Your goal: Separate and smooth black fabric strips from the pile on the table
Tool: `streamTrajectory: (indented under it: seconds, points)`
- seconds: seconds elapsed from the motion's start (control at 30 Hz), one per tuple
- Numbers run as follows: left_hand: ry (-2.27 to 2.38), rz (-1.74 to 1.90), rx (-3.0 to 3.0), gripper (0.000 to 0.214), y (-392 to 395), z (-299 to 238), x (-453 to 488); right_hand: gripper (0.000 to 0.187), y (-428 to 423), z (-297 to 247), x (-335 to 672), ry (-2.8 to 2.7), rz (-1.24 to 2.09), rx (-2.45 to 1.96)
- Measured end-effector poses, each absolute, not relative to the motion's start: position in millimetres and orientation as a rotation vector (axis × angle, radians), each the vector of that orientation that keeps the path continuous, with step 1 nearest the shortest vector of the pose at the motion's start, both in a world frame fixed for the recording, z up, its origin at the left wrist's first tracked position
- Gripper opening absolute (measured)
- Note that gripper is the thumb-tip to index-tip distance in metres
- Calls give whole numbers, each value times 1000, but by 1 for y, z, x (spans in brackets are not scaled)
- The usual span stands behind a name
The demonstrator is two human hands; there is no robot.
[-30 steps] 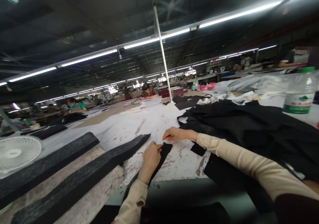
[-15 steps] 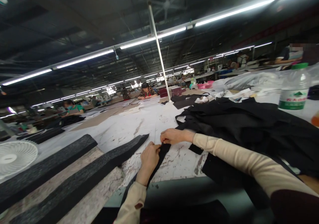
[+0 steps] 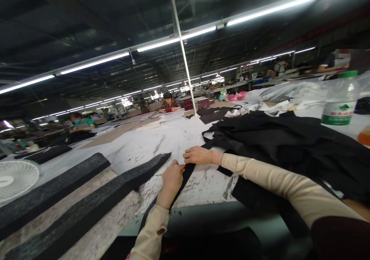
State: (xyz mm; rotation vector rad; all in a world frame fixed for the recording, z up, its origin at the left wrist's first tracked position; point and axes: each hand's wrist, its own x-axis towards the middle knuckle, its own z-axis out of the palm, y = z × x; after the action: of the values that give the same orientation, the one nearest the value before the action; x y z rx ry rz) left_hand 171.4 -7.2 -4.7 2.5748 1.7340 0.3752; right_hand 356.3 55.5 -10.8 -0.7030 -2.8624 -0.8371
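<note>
A narrow black fabric strip [image 3: 188, 174] lies on the stained white table [image 3: 162, 142] and runs back toward me. My left hand [image 3: 171, 180] is closed, its fingers pinching the strip's far end. My right hand [image 3: 199, 155], in a beige sleeve, is closed on the same end just beyond, fingers curled down on the cloth. The two hands almost touch.
A heap of black fabric [image 3: 289, 144] spreads across the right. Two long dark felt strips [image 3: 95, 198] lie at the left, past them a white fan [image 3: 15, 177]. A green-capped bottle [image 3: 339, 98] stands far right. A pole [image 3: 185, 63] rises behind; other people sit at far tables.
The view has tilted slightly, shifting everything up and left. Both hands stay on the strip's end with hardly any movement.
</note>
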Motion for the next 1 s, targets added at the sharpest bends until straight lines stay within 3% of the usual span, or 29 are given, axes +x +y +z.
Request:
streamTrajectory:
  seconds: [0.13, 0.33, 0.53, 0.73, 0.9, 1.0]
  points:
    - [1777, 362, 2618, 30, -10, -8, 174, 16, 61, -14, 368, -2852, -838, -741]
    - [1861, 351, 2610, 32, -3, -8, 183, 43, 58, -1, 365, -2629, -364, -930]
    - [1870, 364, 2585, 33, 5, -6, 202, 48, 47, 6, 349, -2595, -134, -977]
    - [1814, 349, 2607, 37, 8, -6, 207, 43, 55, 1, 366, -2616, -67, -1126]
    - [1782, 334, 2630, 39, 6, -7, 206, 49, 53, 4, 370, -2515, 4, -1146]
    - [1781, 328, 2626, 39, 5, -7, 207, 37, 46, 5, 366, -2574, 29, -1114]
